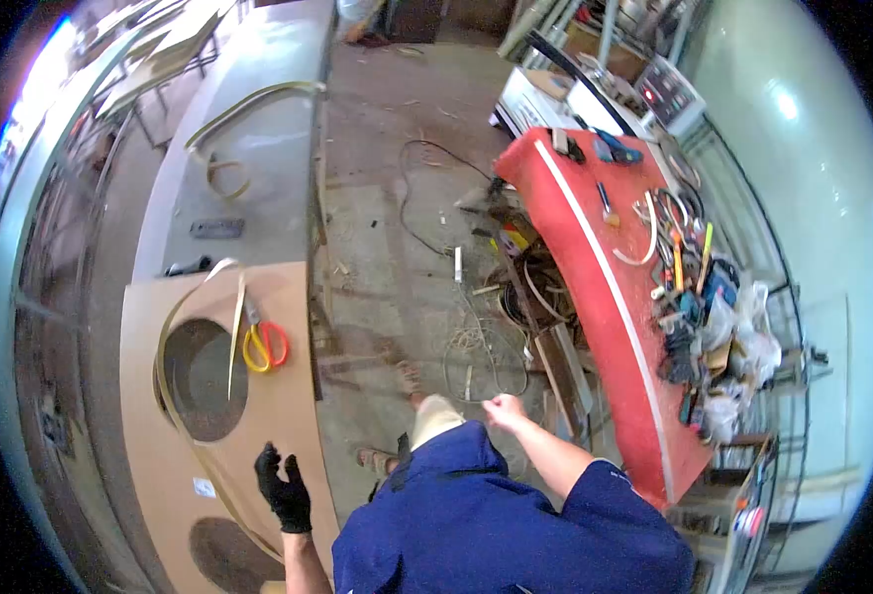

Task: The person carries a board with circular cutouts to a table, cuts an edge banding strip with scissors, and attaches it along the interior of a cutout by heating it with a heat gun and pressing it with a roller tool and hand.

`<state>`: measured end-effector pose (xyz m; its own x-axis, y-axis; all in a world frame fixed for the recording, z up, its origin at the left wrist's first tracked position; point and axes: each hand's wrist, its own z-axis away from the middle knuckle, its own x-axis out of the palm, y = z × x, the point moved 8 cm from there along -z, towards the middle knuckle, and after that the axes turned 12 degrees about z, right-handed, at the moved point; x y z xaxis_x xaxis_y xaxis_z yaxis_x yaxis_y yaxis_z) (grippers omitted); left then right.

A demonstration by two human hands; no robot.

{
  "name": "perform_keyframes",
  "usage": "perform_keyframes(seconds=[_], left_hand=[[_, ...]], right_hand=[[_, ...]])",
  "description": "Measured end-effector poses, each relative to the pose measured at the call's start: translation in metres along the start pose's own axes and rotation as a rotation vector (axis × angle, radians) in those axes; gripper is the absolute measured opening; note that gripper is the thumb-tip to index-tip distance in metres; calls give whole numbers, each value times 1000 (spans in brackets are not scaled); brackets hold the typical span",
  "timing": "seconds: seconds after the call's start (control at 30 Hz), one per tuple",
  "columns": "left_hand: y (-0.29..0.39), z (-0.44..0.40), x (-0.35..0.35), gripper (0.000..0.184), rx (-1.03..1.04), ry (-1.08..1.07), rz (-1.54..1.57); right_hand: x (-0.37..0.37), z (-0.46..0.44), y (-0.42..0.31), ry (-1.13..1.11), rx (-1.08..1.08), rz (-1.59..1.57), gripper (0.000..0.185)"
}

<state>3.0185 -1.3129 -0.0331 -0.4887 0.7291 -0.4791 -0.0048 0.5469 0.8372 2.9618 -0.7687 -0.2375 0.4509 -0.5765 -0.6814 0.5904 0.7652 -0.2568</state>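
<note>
My left hand (284, 487), in a black glove, hovers at the right edge of a brown board (283, 426) with round holes. Its fingers are apart and hold nothing. Nearby on the board lie scissors (266, 346) with one yellow and one red handle loop. A long, thin tan strip (174, 396) curves over the board and past its upper hole. Bare and curled closed, my right hand (503, 410) is in front of my body above the floor; nothing shows in it.
A grey table (263, 148) extends beyond the board, bearing another curled strip (248, 99) and a dark flat block (216, 229). To the right, a red-covered bench (595, 267) carries tools and plastic bags (748, 327). Cords (407, 198) and scraps lie on the floor between.
</note>
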Motion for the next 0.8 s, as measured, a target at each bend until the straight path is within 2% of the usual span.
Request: perform_keyframes(seconds=[0.03,0.07,0.1,0.13,0.27,0.33,0.43,0.47,0.57,0.6,0.63,0.7,0.73,0.8], left_hand=[[4,-9,22,33,-38,-65,20],[34,-23,46,31,79,-105,34],[34,-30,73,28,6,-166,65],[39,-35,104,28,21,-244,56],[77,-53,227,29,99,-556,-6],[96,-66,290,33,4,-739,3],[123,-90,365,40,-88,-1000,-89],[128,-95,385,42,-121,-1088,-122],[118,-129,427,47,-158,-1150,-249],[102,-141,433,49,-167,-1128,-293],[89,-151,437,49,-155,-1126,-305],[63,-174,442,49,-134,-1128,-327],[25,-178,443,49,-204,-1133,-407],[2,-200,446,47,-268,-1071,-391]], right_hand=[[9,-17,47,22,50,-11,42],[17,-23,86,-16,113,105,46],[19,-13,106,-92,187,103,50],[40,-34,137,9,27,340,52],[64,-46,182,-69,183,124,44],[79,-77,192,-138,213,24,39],[91,-147,214,-125,129,-303,32],[4,-123,161,50,180,-360,25],[-68,-180,134,34,173,-839,21],[-98,-197,128,37,147,-708,19],[-129,-210,123,75,106,-772,20],[-183,-232,112,81,172,-780,20],[-200,-247,110,85,178,-782,19],[-227,-276,105,103,214,-808,23]])
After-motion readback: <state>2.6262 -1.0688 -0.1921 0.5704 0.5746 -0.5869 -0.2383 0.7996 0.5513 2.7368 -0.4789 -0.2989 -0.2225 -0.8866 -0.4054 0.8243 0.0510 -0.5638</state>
